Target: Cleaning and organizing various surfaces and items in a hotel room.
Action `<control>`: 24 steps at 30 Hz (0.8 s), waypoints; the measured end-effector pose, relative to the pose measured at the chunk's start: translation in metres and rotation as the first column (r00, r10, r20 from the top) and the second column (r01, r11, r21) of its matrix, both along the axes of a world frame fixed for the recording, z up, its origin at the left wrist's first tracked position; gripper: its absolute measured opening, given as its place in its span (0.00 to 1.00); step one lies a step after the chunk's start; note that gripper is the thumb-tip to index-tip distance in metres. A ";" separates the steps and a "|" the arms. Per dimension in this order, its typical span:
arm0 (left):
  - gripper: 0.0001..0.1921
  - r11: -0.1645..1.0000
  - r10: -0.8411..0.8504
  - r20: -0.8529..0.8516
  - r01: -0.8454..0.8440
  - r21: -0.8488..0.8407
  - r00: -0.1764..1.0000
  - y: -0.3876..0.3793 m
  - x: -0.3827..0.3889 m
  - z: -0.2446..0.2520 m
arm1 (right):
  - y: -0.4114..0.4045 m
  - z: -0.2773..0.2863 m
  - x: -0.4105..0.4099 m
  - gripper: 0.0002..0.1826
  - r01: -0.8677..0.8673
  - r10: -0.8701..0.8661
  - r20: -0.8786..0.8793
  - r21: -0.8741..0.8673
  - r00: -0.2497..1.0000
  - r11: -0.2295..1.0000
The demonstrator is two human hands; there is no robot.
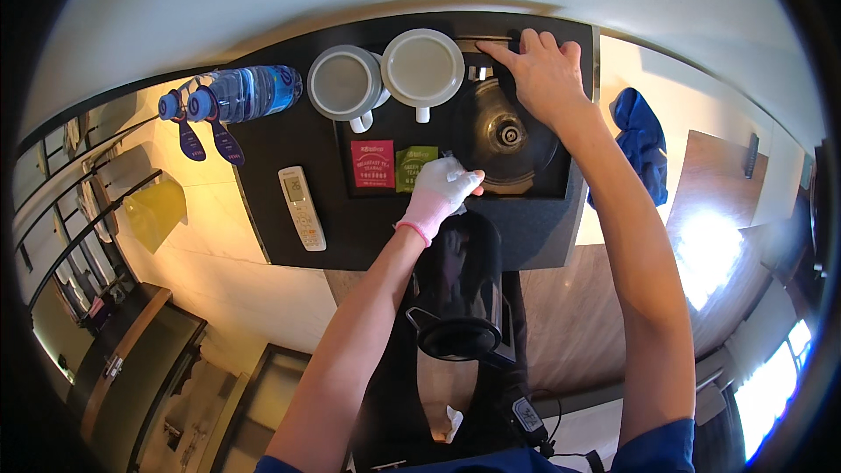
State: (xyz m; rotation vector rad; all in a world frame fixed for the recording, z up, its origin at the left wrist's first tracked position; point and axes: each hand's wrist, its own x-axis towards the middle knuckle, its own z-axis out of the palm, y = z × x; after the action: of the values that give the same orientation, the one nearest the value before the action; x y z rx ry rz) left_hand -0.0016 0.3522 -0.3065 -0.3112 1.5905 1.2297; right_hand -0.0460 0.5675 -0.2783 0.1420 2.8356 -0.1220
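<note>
My left hand (445,189), in a white glove with a pink cuff, is curled above the front edge of a black tray (460,194), beside the base of a black electric kettle (463,269). Its palm side is hidden, so its grip is unclear. The kettle extends past the desk's front edge, its spout end nearest me. My bare right hand (548,75) reaches to the tray's back right, index finger extended near the rim, the others bent. Below it lies a round kettle power base (509,136) with a metal connector. Two white mugs (422,69) (340,83) stand at the left.
Pink (373,164) and green (416,164) tea sachets lie in the tray. Left on the dark desk (282,144) are an air-conditioner remote (302,210) and two water bottles (256,92). A blue cloth (638,144) lies right of the desk; a yellow bin (156,213) stands left.
</note>
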 end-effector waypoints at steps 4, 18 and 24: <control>0.09 1.000 -0.014 -0.022 0.013 -0.012 1.000 0.000 0.002 -0.001 | 0.029 0.004 0.018 0.26 0.278 -0.272 0.067 -0.108 0.960 0.954; 0.09 0.999 0.036 -0.330 -0.045 -0.020 0.943 -0.052 -0.005 0.068 | -0.047 0.075 0.303 0.16 0.532 -0.513 0.440 -0.846 0.737 0.040; 0.04 0.993 -0.098 -0.655 0.029 -0.115 0.749 -0.131 0.064 0.161 | -0.156 0.113 0.302 0.24 0.450 -0.449 0.267 -0.813 0.852 0.370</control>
State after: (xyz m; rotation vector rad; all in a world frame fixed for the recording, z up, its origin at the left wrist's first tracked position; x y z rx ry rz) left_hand 0.0627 0.2213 -0.1459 0.1527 2.2560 1.2836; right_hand 0.2557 0.4111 -0.1649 0.6817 2.2645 -1.6225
